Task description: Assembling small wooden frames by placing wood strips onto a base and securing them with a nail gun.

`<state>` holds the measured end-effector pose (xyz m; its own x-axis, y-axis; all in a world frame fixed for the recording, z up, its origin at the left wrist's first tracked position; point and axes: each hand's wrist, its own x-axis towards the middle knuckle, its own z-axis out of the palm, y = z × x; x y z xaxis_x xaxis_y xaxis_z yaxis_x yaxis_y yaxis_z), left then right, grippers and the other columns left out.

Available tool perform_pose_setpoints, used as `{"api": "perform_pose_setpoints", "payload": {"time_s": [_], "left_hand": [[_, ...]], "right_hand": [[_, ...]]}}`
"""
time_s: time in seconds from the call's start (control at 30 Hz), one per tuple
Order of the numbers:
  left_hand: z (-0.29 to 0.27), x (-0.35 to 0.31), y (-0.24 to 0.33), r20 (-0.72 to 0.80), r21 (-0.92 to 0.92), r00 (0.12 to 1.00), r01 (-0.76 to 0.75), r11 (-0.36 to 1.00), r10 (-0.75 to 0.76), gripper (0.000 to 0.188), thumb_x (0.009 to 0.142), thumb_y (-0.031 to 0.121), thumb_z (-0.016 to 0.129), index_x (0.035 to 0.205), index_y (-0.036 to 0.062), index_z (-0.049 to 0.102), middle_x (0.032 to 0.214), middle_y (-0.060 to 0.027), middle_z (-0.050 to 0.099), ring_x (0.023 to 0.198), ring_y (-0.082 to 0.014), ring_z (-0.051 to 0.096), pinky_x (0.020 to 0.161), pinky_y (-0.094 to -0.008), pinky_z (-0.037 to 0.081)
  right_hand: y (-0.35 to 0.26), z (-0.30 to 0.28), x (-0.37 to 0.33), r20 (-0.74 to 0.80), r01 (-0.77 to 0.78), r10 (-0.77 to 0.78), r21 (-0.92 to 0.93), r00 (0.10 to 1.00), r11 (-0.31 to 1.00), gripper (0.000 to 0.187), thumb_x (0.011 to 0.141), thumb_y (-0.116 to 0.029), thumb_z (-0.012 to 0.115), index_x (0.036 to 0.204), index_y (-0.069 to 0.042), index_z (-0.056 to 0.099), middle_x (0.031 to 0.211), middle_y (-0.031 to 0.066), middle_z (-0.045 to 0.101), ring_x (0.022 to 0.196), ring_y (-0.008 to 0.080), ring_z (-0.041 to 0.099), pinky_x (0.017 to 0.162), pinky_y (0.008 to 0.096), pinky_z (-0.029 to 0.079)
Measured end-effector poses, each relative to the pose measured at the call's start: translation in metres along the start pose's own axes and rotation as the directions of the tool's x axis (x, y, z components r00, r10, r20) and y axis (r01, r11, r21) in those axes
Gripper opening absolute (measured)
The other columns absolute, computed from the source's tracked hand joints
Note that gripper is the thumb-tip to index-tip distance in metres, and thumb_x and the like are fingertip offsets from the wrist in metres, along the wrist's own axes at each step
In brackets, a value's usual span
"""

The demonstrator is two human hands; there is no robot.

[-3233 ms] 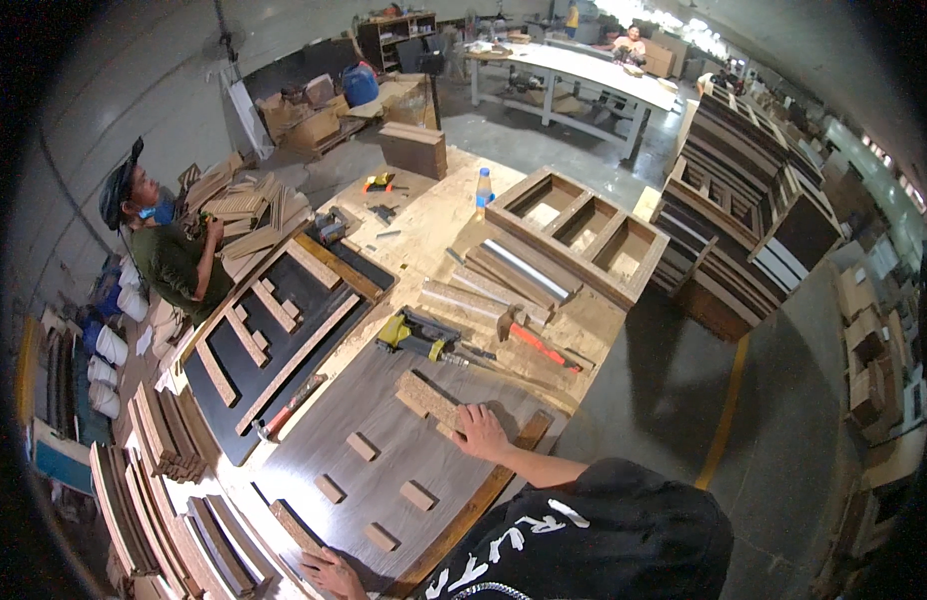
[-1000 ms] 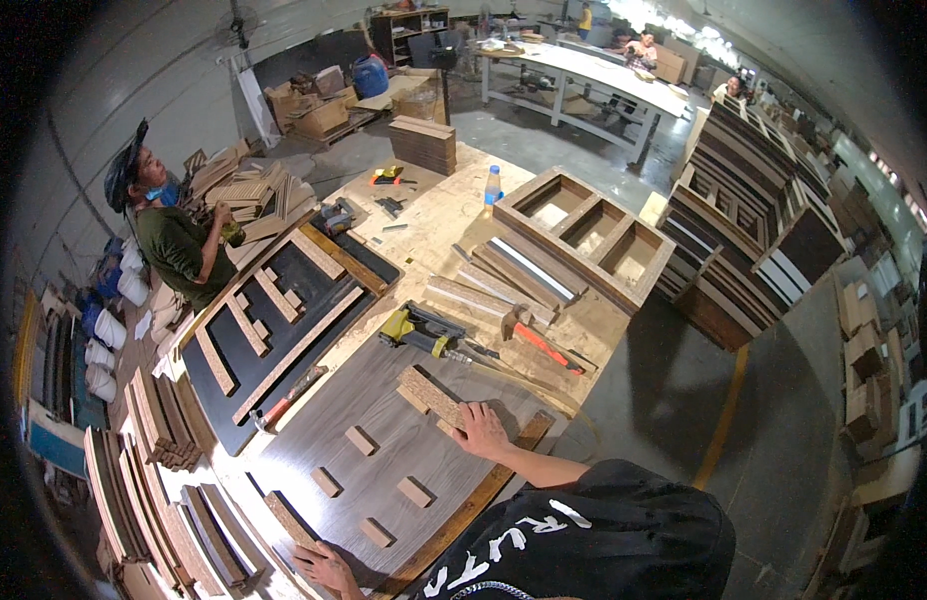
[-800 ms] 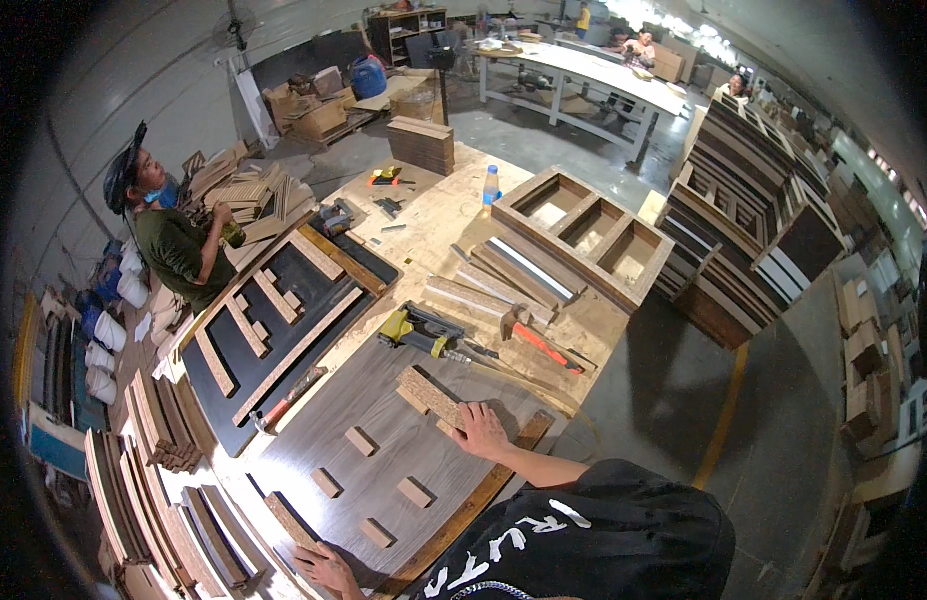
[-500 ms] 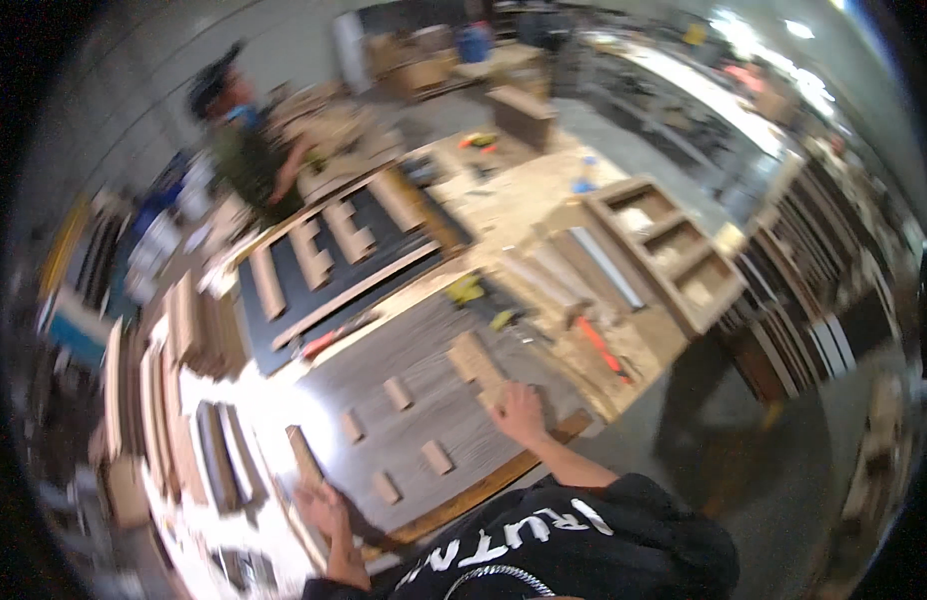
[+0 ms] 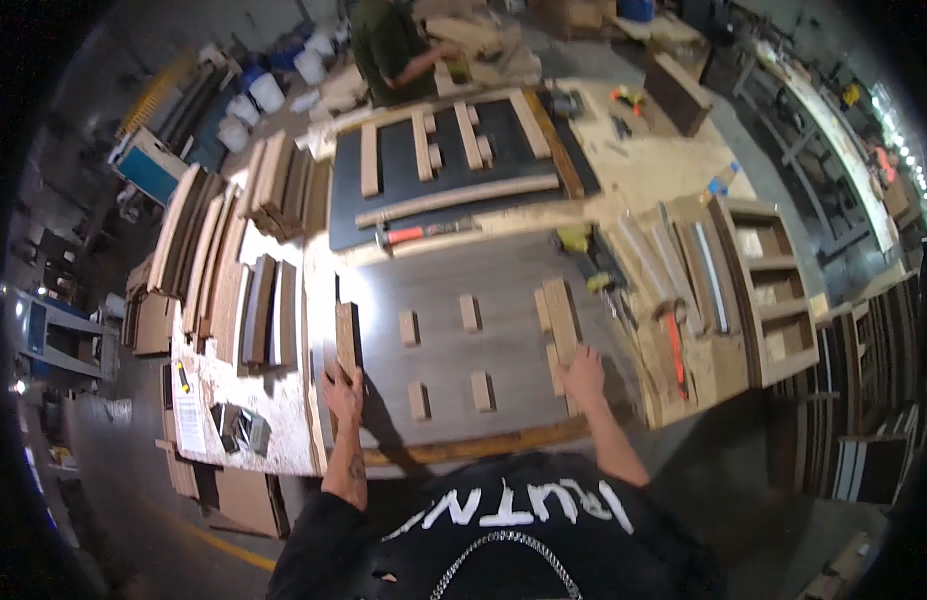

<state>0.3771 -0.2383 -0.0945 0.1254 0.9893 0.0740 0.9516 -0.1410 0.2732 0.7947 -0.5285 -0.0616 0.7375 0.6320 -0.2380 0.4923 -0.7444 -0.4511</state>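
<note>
A grey wood-grain panel (image 5: 444, 370) lies flat in front of me, with several small wooden blocks (image 5: 471, 313) spaced over its middle. My left hand (image 5: 342, 393) grips the near end of a wooden strip (image 5: 347, 335) along the panel's left edge. Toward the right side, my right hand (image 5: 584, 378) has its fingers over the near end of another wooden strip (image 5: 561, 310). Two small blocks (image 5: 544, 309) sit against that strip's left side. The undersides of both strips are hidden.
Beyond lies a black panel (image 5: 389, 160) with wooden strips and a red-handled tool (image 5: 424, 232). To the right are a yellow-green power drill (image 5: 586, 250), an orange-handled hammer (image 5: 676, 350) and a divided wooden frame (image 5: 724, 240). Stacked boards (image 5: 274, 180) stand left. A co-worker (image 5: 389, 50) stands at the far side.
My view has turned and steadied, so the bench appears straighter. Both hands remain at the near ends of their strips; the small blocks keep their layout on the panel.
</note>
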Motion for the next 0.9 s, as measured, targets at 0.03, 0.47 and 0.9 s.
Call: {"api": "perform_pose_setpoints", "payload": {"time_s": [0.03,0.47,0.9], "left_hand": [[0.002,0.003,-0.014,-0.103,-0.059,0.991,-0.093,0.994,0.087,0.067,0.088,0.052,0.062,0.143,0.0146,0.047,0.145,-0.0312,0.035,0.131,-0.0475,0.037,0.107,-0.0553,0.033],[-0.010,0.008,-0.009,0.079,-0.061,0.996,0.032,0.998,-0.028,0.077,0.080,0.060,0.068,0.142,0.0168,0.050,0.147,-0.0305,0.034,0.133,-0.0469,0.037,0.108,-0.0529,0.034],[0.019,0.049,-0.101,0.200,-0.564,0.946,-0.102,0.820,0.256,0.064,0.095,0.051,0.050,0.145,0.0126,0.043,0.149,-0.0280,0.031,0.135,-0.0450,0.036,0.110,-0.0484,0.032]], "right_hand": [[-0.008,-0.007,0.003,0.019,0.018,-0.019,0.018,1.000,1.000,0.061,0.078,-0.031,0.073,0.123,0.002,0.049,0.120,0.0232,0.052,0.115,0.0404,0.051,0.094,0.0470,0.046],[0.000,-0.011,0.024,0.186,0.054,-0.034,-0.100,0.982,0.994,0.061,0.078,-0.036,0.074,0.116,0.005,0.051,0.117,0.0247,0.056,0.106,0.0397,0.059,0.087,0.0455,0.052],[-0.025,-0.044,0.043,0.291,0.074,-0.059,-0.039,0.955,0.997,0.064,0.079,-0.043,0.072,0.116,0.007,0.057,0.112,0.0232,0.062,0.103,0.0374,0.063,0.085,0.0433,0.053]]}}
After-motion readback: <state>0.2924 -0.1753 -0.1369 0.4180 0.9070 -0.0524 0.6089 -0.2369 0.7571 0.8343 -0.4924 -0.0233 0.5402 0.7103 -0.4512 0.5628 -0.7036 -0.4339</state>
